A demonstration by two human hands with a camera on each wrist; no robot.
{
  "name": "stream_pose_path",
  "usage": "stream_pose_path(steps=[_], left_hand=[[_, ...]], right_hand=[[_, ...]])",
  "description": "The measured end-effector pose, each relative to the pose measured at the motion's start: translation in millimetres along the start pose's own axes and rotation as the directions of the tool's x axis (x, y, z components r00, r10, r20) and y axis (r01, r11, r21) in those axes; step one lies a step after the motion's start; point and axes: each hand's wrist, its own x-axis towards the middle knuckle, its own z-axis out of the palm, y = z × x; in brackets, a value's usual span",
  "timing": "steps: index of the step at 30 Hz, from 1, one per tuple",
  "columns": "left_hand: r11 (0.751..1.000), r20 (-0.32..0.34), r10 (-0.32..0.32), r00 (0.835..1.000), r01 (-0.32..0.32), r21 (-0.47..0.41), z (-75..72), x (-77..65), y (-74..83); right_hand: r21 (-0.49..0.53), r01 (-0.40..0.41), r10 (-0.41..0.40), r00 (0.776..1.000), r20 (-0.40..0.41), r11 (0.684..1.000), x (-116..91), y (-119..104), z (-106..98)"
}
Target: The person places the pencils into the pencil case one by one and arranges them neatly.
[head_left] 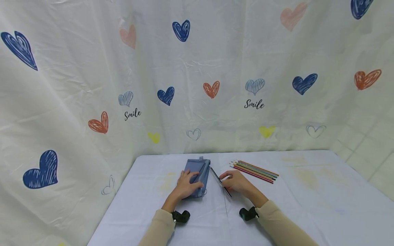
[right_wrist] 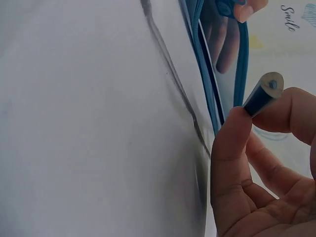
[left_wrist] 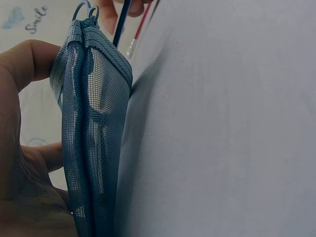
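A blue mesh pencil pouch [head_left: 204, 176] with a zip along its side lies on the white cloth in the head view. My left hand [head_left: 186, 184] lies over it with bent fingers, thumb at the zip side, and holds the pouch. The right wrist view shows the pouch's zipped edge [right_wrist: 242, 64] lifted, leaving a gap. Between thumb and index finger, my right hand [head_left: 235, 181] pinches a dark blue coloured pencil [right_wrist: 261, 98]. The pencil slants towards the pouch, its far end right by the upper zip corner in the head view. Its blunt end faces the right wrist camera.
Several coloured pencils [head_left: 255, 171] lie side by side beyond my right hand. A white cloth [head_left: 212, 222] covers the table, with creases and faint yellow stains. Behind the table hangs a curtain [head_left: 227, 68] printed with hearts. Each wrist wears a small black camera [head_left: 247, 214].
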Motion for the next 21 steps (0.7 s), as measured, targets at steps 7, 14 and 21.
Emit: stream_pose_path(steps=[7, 14, 21], left_hand=[[1.0, 0.001, -0.011, 1.0, 0.011, -0.006, 0.6, 0.0, -1.1], [1.0, 0.004, -0.006, 1.0, 0.006, -0.005, 2.0, 0.8, -2.9], [1.0, 0.0, 0.0, 1.0, 0.0, -0.005, 0.5, 1.3, -2.8]], right_hand=[[0.012, -0.015, 0.015, 0.999, -0.048, 1.0, 13, 0, 11], [0.048, -0.035, 0.039, 0.996, -0.083, 0.998, 21, -4, 19], [0.079, -0.039, 0.046, 0.994, -0.095, 0.996, 25, -10, 27]])
